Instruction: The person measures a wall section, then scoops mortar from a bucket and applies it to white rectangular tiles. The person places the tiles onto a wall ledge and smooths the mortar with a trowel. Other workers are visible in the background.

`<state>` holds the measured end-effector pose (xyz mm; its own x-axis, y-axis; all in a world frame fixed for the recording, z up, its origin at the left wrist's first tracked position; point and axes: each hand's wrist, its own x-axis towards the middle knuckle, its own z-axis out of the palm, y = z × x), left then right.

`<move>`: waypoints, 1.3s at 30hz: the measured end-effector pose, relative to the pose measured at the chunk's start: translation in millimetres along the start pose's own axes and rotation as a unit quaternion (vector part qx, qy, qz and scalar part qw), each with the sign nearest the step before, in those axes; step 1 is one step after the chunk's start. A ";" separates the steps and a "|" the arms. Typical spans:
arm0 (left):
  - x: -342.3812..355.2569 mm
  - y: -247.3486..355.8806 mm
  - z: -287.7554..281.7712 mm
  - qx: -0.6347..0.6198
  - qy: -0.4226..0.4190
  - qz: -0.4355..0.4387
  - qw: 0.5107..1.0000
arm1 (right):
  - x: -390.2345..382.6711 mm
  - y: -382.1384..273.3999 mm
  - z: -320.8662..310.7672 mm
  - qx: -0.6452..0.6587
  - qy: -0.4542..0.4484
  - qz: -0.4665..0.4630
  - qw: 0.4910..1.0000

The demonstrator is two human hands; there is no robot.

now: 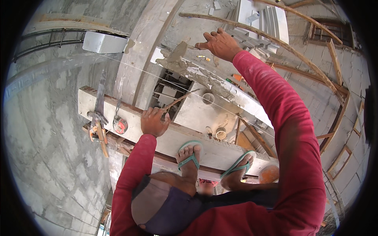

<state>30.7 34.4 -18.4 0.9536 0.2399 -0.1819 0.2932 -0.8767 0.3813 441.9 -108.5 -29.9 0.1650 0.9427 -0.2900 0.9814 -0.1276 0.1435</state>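
My right hand [220, 44] is stretched far forward over a narrow ledge, closed on what looks like a trowel [179, 53]. Grey mortar coats its blade, and my fingers hide the handle. Wet mortar [210, 80] lies unevenly along the ledge's pale face [246, 102]. My left hand [155, 122] rests at the edge of a long plank [173, 135], its fingers curled round a thin wooden stick [179, 99] that slants up to the right. A taut white string [149, 73] crosses between my hands.
Left on the plank lie a hammer [97, 118], a long metal blade [101, 92] and a red tape measure [120, 125]. My sandalled feet [189, 155] stand on it, high above a lower level with buckets [221, 133]. Bent wooden poles [271, 35] cross at right.
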 end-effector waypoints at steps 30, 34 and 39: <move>-0.6 4.3 -0.4 0.018 -0.037 -0.027 0.999 | -193.5 11.0 46.3 0.049 -0.105 0.024 0.993; 1.1 6.2 -2.5 0.032 -0.063 -0.036 0.997 | -229.9 5.3 52.0 0.065 -0.124 0.060 0.988; 3.4 10.7 -3.9 0.032 -0.052 -0.023 0.998 | -225.0 -13.5 56.1 0.113 -0.063 0.108 0.986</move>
<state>37.4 27.4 -11.3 0.9258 0.2387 -0.2931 0.3285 -0.8916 0.3116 397.1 -336.2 -19.7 0.3684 0.8422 -0.3936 0.9167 -0.3995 0.0033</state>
